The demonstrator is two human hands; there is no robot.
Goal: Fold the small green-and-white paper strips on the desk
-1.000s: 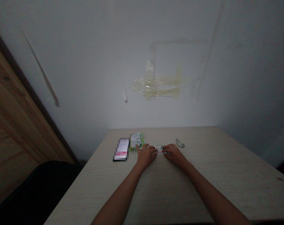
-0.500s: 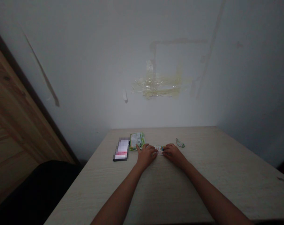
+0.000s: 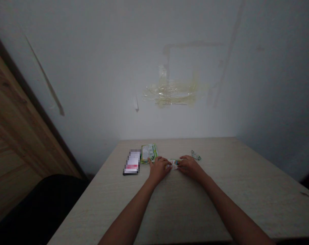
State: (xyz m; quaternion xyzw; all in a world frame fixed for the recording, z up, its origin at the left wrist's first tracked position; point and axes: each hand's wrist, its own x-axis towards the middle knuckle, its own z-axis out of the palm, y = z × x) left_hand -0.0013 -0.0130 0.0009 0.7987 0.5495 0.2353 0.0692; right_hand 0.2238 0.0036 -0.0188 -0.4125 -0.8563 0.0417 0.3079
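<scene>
We grip printed packet point(image 3: 174, 164), left hand point(image 3: 159, 168) and right hand point(image 3: 191, 167) at opposite ends (handling step, seemingly); next move likely calls for steady pinch.

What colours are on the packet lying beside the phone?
Green, with a large pale panel on the packet; see the head view.

The left grip point(image 3: 159, 170) and right grip point(image 3: 192, 167) hold a small printed wrapper point(image 3: 174, 164) near a green packet point(image 3: 149, 151).

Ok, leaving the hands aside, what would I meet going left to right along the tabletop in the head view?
Phone, green-and-white packet, small printed piece, thin patterned scrap.
</scene>
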